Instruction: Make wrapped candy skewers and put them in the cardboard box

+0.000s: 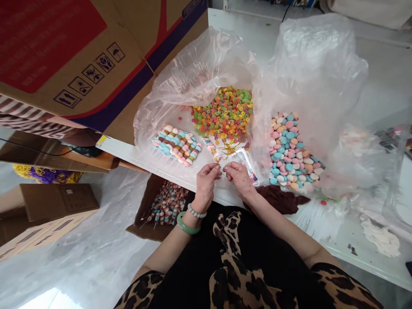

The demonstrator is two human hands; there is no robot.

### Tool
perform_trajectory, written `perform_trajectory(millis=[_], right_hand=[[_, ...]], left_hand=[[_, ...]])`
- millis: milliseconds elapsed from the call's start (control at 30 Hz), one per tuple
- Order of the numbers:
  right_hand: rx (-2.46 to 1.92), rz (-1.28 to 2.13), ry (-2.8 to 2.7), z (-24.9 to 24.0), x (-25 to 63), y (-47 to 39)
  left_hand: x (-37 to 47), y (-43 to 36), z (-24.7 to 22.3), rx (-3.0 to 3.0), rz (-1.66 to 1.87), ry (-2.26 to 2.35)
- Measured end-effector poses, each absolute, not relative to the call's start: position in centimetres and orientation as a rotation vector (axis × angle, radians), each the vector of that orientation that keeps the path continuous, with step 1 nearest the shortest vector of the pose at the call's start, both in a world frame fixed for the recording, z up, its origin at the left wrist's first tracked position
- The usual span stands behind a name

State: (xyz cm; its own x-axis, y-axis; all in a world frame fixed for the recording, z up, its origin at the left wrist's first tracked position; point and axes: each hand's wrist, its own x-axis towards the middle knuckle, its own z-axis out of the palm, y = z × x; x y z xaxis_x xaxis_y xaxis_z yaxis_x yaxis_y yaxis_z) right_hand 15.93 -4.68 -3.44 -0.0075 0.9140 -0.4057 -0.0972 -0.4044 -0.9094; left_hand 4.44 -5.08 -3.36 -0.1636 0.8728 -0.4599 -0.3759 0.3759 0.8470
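My left hand [208, 176] is closed in a pinch above the table's front edge, with a green bangle and a beaded bracelet on its wrist. Close beside it, my right hand [238, 177] is pinched too. What the fingertips hold is too small to make out. Just beyond them, gold twist ties [229, 148] lie on a printed packet [246, 162]. Behind these is a heap of small coloured rings [223, 112] on clear plastic. Rows of strung pastel pieces [178, 144] lie to the left. Loose pastel ovals [289, 156] are piled on the right.
A large printed carton [106, 56] stands at the back left. Below the table edge, an open cardboard box [144, 221] holds many strung pieces. Crumpled clear plastic bags [318, 56] cover the back right. A dark brown cloth [278, 199] lies beside my right forearm.
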Motion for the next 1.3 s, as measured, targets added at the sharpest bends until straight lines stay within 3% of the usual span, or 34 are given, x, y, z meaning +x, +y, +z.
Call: perform_trajectory(millis=[233, 533, 967, 1167, 1300], right_hand=[[-1.395, 1.654, -0.830, -2.0, 14.9, -5.7], [-1.369, 1.677, -0.768, -1.3, 14.8, -5.7], [-1.585, 1.444, -1.160, -1.8, 14.7, -5.9], [-1.617, 1.492, -1.146, -2.3, 15.0, -5.8], [-1.656, 1.263, -1.317, -2.5, 15.3, -5.9]], left_hand=[[4.5, -4.6, -3.8, 0.742, 1.297, 1.428], [3.0, -5.4, -4.9, 1.703, 1.218, 1.854], [2.5, -4.1, -3.5, 1.637, 1.112, 1.790], [2.2, -4.1, -3.5, 1.775, 1.039, 1.744], [2.3, -4.5, -3.8, 1.922, 0.976, 1.765]])
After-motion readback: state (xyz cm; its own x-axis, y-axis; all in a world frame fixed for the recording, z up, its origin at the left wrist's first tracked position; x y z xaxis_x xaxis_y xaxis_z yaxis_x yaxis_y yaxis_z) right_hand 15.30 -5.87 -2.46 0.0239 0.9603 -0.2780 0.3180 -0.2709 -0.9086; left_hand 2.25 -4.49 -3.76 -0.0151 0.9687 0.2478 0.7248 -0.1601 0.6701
